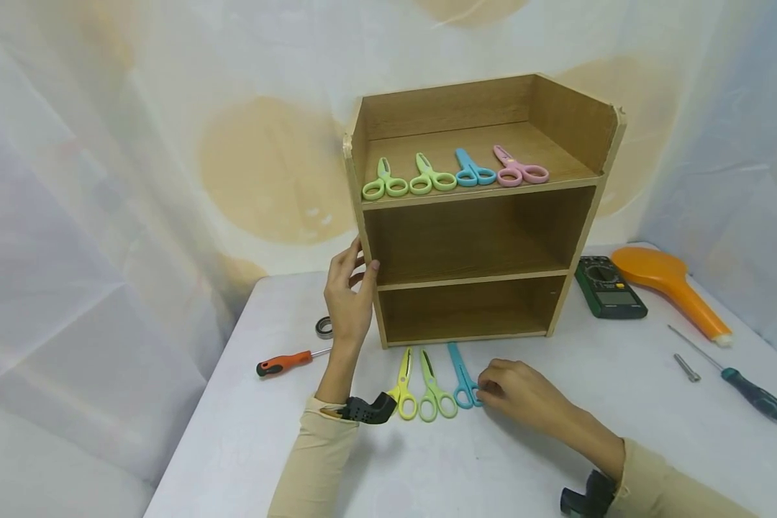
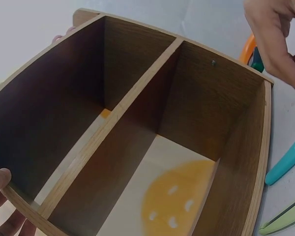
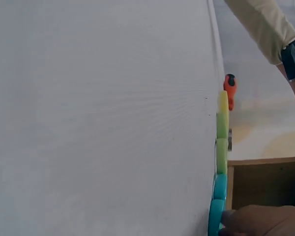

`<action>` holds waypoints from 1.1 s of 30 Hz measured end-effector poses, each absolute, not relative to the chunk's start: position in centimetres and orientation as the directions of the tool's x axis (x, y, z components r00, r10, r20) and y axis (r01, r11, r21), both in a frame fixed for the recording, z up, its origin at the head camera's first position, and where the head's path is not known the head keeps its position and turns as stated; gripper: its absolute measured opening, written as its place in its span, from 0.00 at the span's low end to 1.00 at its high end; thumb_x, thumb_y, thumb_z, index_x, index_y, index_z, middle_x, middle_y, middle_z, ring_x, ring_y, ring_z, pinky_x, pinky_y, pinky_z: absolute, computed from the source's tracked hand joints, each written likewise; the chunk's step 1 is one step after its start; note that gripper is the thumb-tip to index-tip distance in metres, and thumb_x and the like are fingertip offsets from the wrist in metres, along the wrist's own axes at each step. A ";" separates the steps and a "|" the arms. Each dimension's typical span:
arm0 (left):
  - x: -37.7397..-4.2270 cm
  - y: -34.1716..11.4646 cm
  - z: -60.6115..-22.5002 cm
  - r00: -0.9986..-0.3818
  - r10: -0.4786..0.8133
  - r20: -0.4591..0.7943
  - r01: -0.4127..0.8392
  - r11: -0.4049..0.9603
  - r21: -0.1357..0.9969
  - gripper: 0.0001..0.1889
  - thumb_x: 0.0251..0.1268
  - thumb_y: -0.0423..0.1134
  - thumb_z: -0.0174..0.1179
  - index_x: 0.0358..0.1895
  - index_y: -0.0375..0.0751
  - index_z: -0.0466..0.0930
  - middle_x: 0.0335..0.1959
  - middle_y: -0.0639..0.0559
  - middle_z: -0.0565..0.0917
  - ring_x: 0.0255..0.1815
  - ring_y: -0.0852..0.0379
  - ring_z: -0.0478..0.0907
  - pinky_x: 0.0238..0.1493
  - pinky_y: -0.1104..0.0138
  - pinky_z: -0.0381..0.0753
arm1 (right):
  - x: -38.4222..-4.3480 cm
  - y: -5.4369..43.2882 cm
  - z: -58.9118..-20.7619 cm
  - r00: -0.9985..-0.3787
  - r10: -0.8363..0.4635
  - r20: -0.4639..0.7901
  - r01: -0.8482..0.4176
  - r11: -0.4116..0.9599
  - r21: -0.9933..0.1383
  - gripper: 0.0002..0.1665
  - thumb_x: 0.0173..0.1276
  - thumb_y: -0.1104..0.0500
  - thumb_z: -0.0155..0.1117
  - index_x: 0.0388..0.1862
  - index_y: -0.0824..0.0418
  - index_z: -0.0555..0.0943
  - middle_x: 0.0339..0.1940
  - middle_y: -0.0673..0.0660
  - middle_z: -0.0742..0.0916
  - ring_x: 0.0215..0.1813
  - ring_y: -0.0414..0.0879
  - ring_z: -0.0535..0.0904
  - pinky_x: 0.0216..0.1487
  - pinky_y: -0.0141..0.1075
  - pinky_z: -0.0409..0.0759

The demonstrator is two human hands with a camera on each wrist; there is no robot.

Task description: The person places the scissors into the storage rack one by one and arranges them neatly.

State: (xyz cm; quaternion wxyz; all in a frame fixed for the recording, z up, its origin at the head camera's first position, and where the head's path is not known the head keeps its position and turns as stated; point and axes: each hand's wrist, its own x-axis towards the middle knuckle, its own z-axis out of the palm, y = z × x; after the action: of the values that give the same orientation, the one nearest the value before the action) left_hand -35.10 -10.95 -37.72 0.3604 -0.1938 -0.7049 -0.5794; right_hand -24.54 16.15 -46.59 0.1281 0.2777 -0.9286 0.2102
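Observation:
My left hand (image 1: 352, 298) grips the left side panel of a small wooden shelf (image 1: 473, 279), thumb on the front edge and fingers around the outside. On the table before the shelf lie yellow scissors (image 1: 404, 385), green scissors (image 1: 435, 392) and blue scissors (image 1: 464, 378), blades toward the shelf. My right hand (image 1: 524, 392) has curled fingers at the right handle loop of the blue scissors, pinching it; the right wrist view shows the fingertips against the blue loop (image 3: 216, 216). Along the top tier sit two green pairs (image 1: 432, 176), a blue pair (image 1: 473, 171) and a pink pair (image 1: 519, 171).
Left of the shelf lie an orange-handled screwdriver (image 1: 285, 364) and a bearing ring (image 1: 324, 328). To its right are a multimeter (image 1: 610, 288), an orange paddle-shaped tool (image 1: 670, 280), a small metal bolt (image 1: 687, 367) and a dark-handled screwdriver (image 1: 754, 393). Patterned cloth hangs behind.

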 end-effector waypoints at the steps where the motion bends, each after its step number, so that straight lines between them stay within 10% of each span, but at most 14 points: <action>1: -35.1 -11.0 -37.7 -0.665 -0.144 0.732 0.691 0.253 0.677 0.27 0.71 0.38 0.63 0.71 0.46 0.72 0.57 0.46 0.76 0.58 0.54 0.78 0.53 0.57 0.82 | -24.7 16.1 -46.7 -0.821 -0.454 0.345 -0.559 0.763 -0.325 0.06 0.60 0.59 0.77 0.32 0.58 0.87 0.26 0.41 0.79 0.29 0.32 0.73 0.30 0.28 0.78; 14: -35.1 -11.1 -37.9 -0.663 -0.153 0.733 0.692 0.249 0.678 0.26 0.71 0.38 0.63 0.71 0.45 0.73 0.58 0.45 0.77 0.57 0.52 0.79 0.52 0.56 0.83 | -25.4 15.8 -46.7 -0.854 -0.432 0.291 -0.521 0.726 -0.449 0.07 0.55 0.67 0.73 0.24 0.57 0.84 0.22 0.41 0.78 0.27 0.33 0.72 0.27 0.27 0.76; 33: -35.2 -10.9 -37.7 -0.654 -0.140 0.744 0.702 0.256 0.665 0.26 0.71 0.38 0.63 0.71 0.46 0.72 0.58 0.46 0.76 0.57 0.52 0.79 0.52 0.56 0.82 | -24.1 15.8 -37.0 -0.756 -0.493 0.431 -0.651 0.632 -0.420 0.10 0.54 0.67 0.77 0.29 0.54 0.85 0.24 0.40 0.78 0.28 0.38 0.75 0.28 0.28 0.79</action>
State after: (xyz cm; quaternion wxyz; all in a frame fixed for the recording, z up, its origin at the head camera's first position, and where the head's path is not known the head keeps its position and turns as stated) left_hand -35.19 -10.93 -37.72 0.3650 -0.1997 -0.7034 -0.5763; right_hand -24.10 15.82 -37.02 0.1390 0.3205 -0.8925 0.2853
